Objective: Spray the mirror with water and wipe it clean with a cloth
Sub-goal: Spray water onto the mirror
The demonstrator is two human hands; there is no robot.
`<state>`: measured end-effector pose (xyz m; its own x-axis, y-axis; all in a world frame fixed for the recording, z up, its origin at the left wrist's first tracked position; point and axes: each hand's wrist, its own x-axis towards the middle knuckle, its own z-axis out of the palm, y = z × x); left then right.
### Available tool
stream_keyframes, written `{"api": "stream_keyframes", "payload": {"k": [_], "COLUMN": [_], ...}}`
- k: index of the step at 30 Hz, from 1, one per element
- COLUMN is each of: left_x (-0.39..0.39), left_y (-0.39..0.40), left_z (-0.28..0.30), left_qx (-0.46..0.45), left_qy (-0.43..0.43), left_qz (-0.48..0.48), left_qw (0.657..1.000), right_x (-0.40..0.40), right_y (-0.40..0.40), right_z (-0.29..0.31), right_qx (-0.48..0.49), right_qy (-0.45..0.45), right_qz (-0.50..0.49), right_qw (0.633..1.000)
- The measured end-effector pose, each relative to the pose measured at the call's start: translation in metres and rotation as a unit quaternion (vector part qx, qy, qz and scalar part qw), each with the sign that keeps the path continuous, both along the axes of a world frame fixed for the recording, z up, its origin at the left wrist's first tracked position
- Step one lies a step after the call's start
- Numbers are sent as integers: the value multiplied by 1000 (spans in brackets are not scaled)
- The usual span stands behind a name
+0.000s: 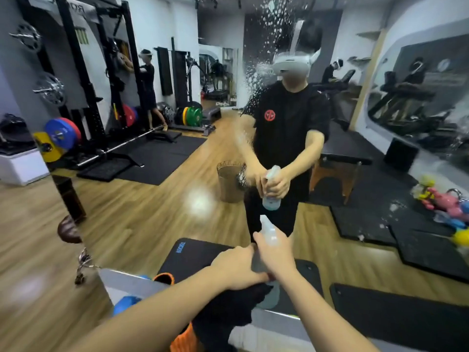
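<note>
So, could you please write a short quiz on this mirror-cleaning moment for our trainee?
1. True or false: the mirror already carries water droplets.
2. The right hand grips: A) the spray bottle; B) a sponge; C) a dumbbell.
3. What hangs beneath the left hand?

Key: 1 true. 2 A. 3 the black cloth.

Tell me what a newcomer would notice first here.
Water droplets spatter the upper part of the big gym mirror. Low in the centre, the right hand grips a clear spray bottle aimed at the glass, while the left hand holds a black cloth.
</note>
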<state>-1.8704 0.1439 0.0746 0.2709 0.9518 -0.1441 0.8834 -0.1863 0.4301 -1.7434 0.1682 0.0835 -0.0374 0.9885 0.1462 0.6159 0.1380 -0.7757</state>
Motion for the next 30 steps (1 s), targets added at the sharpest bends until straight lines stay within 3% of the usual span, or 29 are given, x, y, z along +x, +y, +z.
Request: {"api": "stream_keyframes", "payload": {"k": [4, 10, 18, 24, 27, 30], "left_x": [11, 23, -5, -88, -130, -167], "left_y": [-11, -29, -24, 26, 47, 59], "left_z": [-33, -64, -65, 34, 116, 213], "left_qx": [-21, -59, -102, -55, 36, 149], "left_qy": [30, 46, 47, 27, 27, 88], "left_qz": [4, 8, 9, -5, -22, -37], "left_qw": [999, 997, 994, 998, 999, 984], "right_x": [7, 17, -12, -88, -128, -163], "right_y": [-9, -27, -20, 29, 52, 65], "right_z": [-33, -61, -69, 13, 88, 179], "right_qx": [-46, -97, -147, -42, 69, 187], "right_qy": [-64, -59, 30, 63, 74, 132], "right_qz": [26, 54, 22, 31, 35, 28], "right_qw": [997, 992, 988, 997, 994, 973]}}
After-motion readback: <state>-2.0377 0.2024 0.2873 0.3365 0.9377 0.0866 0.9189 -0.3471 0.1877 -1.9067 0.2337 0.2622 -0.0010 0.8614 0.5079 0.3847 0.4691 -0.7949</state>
